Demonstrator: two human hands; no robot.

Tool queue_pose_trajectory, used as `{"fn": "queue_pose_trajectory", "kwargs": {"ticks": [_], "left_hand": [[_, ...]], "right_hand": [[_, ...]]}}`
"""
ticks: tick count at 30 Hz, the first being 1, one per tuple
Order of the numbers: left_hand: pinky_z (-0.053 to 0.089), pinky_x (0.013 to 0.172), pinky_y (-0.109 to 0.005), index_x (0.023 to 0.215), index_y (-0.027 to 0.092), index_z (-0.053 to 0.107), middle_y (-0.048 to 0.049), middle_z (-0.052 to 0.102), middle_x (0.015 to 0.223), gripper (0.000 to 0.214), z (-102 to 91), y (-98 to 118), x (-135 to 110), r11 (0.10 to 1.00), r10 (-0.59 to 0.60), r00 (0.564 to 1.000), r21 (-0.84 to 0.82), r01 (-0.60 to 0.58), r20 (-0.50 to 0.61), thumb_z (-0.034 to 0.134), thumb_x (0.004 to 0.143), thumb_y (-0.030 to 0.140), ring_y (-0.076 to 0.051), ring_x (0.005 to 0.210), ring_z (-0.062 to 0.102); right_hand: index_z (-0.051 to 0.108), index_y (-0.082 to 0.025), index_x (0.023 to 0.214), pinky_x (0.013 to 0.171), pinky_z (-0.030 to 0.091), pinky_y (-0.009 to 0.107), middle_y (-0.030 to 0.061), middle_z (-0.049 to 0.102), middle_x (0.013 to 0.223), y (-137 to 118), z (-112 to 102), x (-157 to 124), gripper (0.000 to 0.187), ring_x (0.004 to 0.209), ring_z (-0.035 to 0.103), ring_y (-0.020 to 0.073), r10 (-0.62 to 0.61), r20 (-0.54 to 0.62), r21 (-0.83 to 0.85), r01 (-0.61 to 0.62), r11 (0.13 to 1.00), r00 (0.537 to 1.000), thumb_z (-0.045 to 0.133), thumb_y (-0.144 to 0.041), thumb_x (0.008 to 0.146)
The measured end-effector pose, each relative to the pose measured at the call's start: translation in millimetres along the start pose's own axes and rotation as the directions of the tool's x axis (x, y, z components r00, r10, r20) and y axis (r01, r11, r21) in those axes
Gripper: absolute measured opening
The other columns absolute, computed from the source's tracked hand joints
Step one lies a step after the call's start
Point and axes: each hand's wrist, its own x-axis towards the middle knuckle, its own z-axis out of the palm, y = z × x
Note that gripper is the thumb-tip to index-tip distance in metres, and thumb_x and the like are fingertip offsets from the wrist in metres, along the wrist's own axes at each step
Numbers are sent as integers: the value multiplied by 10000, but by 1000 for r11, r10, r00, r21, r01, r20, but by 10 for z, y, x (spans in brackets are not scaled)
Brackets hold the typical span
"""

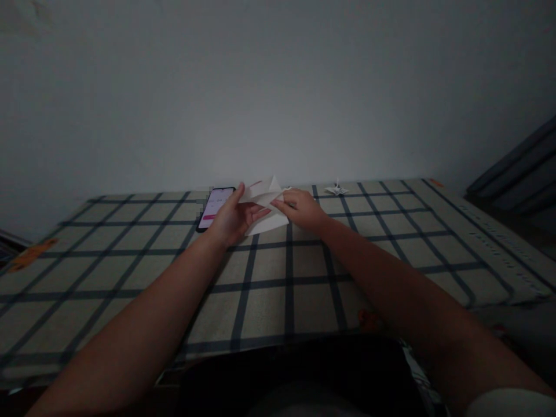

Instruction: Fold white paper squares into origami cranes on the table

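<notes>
A sheet of white paper (266, 197), partly folded, is held between both my hands just above a checked tablecloth (269, 272). My left hand (233, 219) grips its left side, thumb on top and fingers underneath. On the right side, my right hand (302, 209) pinches the paper with fingers curled on a fold. The scene is dim.
A phone (215, 207) with a lit screen lies just left of my left hand. A small folded white paper figure (336, 189) sits at the far edge of the table to the right. A plain wall stands behind; a dark object (516, 168) leans at far right.
</notes>
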Motion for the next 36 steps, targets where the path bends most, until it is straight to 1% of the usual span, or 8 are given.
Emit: {"fn": "queue_pose_trajectory", "kwargs": {"ticks": [5, 11, 15, 20, 26, 31, 34, 36], "left_hand": [[555, 943, -427, 1189, 99, 619, -156, 719, 1101, 391, 2, -2, -11, 998, 40, 999, 55, -40, 4, 516, 847, 259, -291, 1089, 667], [525, 942, -573, 1177, 117, 621, -156, 706, 1131, 437, 10, 75, -48, 992, 40, 999, 122, -37, -23, 483, 798, 288, -383, 1204, 582], [524, 984, -488, 1154, 149, 620, -137, 677, 1208, 383, 32, 64, -58, 993, 73, 997, 92, -72, -4, 472, 850, 330, -324, 1252, 560], [517, 1004, -448, 1139, 168, 630, -140, 660, 1250, 408, 83, -10, -112, 995, 65, 995, 69, -71, 77, 589, 851, 454, -304, 1239, 577], [485, 1037, -342, 1091, 159, 689, -109, 690, 1219, 439, 37, -124, -86, 949, 101, 987, 285, -132, 123, 817, 672, 193, -230, 1125, 647], [556, 913, -359, 1000, 134, 722, -130, 723, 1132, 339, -4, -129, -32, 923, 191, 981, 343, -172, -22, 809, 696, 256, -246, 987, 697], [566, 876, -360, 1039, 129, 716, -135, 733, 1098, 383, 13, -112, -35, 922, 192, 981, 344, -177, -9, 811, 682, 230, -247, 944, 706], [569, 861, -361, 1081, 136, 707, -132, 735, 1089, 419, 23, -110, -43, 923, 181, 984, 344, -173, 11, 805, 682, 219, -243, 931, 708]], "right_hand": [[710, -265, 1156, 921, 361, 354, 67, 654, 1104, -16, -59, -34, 286, 1042, 538, 202, -115, 49, -86, 118, 989, 992, 516, -343, 961], [724, -342, 1126, 994, 255, 422, 48, 611, 1200, -157, -52, -72, 251, 1157, 471, 228, -146, 100, -175, 161, 971, 984, 558, -371, 940], [758, -238, 918, 969, 275, 388, 60, 651, 1100, -124, -27, -52, 319, 1070, 505, 209, -25, -17, -101, 23, 995, 1000, 526, -453, 950], [670, -164, 698, 769, 356, 315, 36, 630, 721, 41, -25, -17, 430, 757, 522, 162, 153, -76, 73, -147, 986, 985, 490, -458, 955], [649, -157, 767, 629, 364, 267, 14, 617, 714, 13, -19, -12, 343, 653, 508, 126, 301, -88, 387, -245, 889, 950, 582, -477, 873], [628, -178, 901, 617, 405, 253, 0, 593, 751, -13, 46, 10, 301, 657, 516, 121, 364, -115, 493, -266, 829, 924, 645, -467, 819], [605, -196, 1000, 605, 405, 246, -17, 561, 769, 24, 64, 28, 341, 649, 496, 114, 411, -149, 527, -280, 803, 900, 667, -460, 793], [619, -187, 952, 631, 410, 253, -7, 572, 783, 34, 52, 34, 308, 681, 506, 121, 367, -117, 526, -256, 811, 923, 645, -459, 809]]}}
